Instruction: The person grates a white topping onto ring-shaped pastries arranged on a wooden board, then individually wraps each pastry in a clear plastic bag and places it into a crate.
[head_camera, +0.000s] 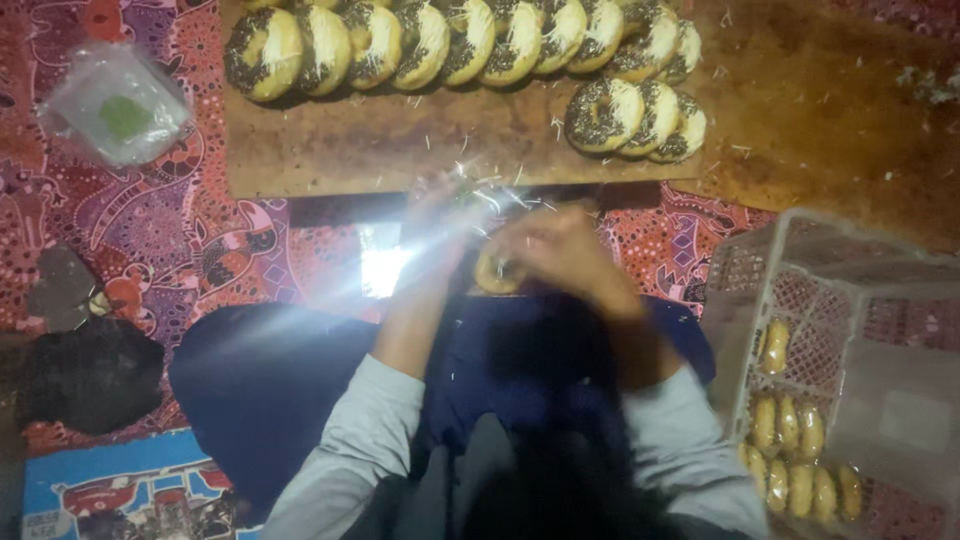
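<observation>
- Head view, centre of the frame: we see our right hand (560, 250) curled over a small round doughnut (497, 272), gripping it from above and from the right, so the doughnut sits just above our lap, between the two hands.
- Our left hand (440, 215) is raised just left of the doughnut, but a bright glare and motion blur wash it out; we cannot tell whether it is clenched, loose or pinching anything.
- The doughnut held in the middle looks pale golden with a darker patch near its centre; it is mostly covered by fingers, so we cannot say how much topping it carries.
- Holding it low and close to the body, right in front of the wooden board (400, 150), seems to us a way to keep falling shreds over the lap and the board's edge; pale flecks lie scattered along that edge.
- Upper part of the frame: a long row of topped doughnuts (430, 40) stands on edge, each leaning on the next, dark sprinkles on one half and pale shreds on the other. A shorter group of three (635, 118) leans the same way just below its right end. Standing them overlapped likely saves board space.
- Lower right: a plastic crate (880, 290) holds plain golden doughnuts (795, 460), also packed on edge, within reach of the right arm.
- Upper left: a clear plastic bag (115, 105) lies on the patterned red cloth (180, 240), well apart from the hands.
</observation>
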